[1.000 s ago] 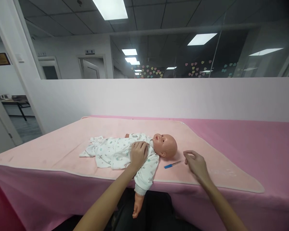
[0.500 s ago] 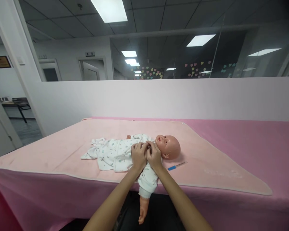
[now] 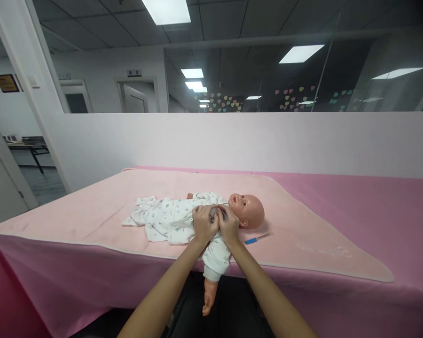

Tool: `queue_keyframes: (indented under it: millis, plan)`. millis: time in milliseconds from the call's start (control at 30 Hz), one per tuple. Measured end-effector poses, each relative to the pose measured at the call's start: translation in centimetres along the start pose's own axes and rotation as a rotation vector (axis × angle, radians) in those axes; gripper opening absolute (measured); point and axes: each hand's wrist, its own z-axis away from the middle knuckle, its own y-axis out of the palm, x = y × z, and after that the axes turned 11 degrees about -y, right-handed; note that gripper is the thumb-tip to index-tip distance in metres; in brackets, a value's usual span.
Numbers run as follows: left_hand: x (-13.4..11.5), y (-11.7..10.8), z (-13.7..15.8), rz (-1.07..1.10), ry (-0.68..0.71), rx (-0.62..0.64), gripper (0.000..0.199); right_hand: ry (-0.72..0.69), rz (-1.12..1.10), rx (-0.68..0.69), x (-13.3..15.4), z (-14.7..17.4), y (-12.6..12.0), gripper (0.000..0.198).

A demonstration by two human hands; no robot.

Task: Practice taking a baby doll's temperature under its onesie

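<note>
A baby doll (image 3: 252, 210) lies on its back, head to the right, in a white patterned shirt (image 3: 172, 223). At its upper chest, just below the chin, my left hand (image 3: 203, 225) and my right hand (image 3: 229, 226) meet with bent fingers pinching the shirt's front near the collar. A greyish patch shows between the fingers; I cannot tell whether it is shaded cloth or something else. The doll's near arm (image 3: 210, 295) hangs over the table edge between my forearms, its sleeve passing under my wrists.
A slim stick with a blue end (image 3: 251, 241) lies beside the doll's head. Under the doll is a peach blanket (image 3: 320, 234) over a pink tablecloth (image 3: 391, 211). A white half wall (image 3: 268, 141) with glass above stands behind the table.
The view has shifted slightly. My hands stay at the doll's chest, and a greyish patch has come into sight between my fingers as they part a little.
</note>
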Motion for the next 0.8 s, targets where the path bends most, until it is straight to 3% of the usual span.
queue_keyframes:
  millis: [267,500,633,800]
  plan:
    - [0.3,0.19,-0.05,-0.053,0.041,0.03,0.022,-0.055,0.059,-0.141,-0.1,-0.03,0.13,0.024]
    - [0.21,0.3,-0.04,-0.03,0.031,0.005,0.015,-0.14,0.061,-0.173,-0.35,0.14,0.4,0.025]
    - [0.12,0.32,0.07,0.017,-0.005,-0.059,0.009,-0.186,0.09,-0.167,-0.29,0.02,0.42,0.024]
    - [0.94,-0.64,0.28,0.097,-0.143,-0.21,0.009,-0.219,0.154,-0.222,-0.3,0.03,0.32,0.026]
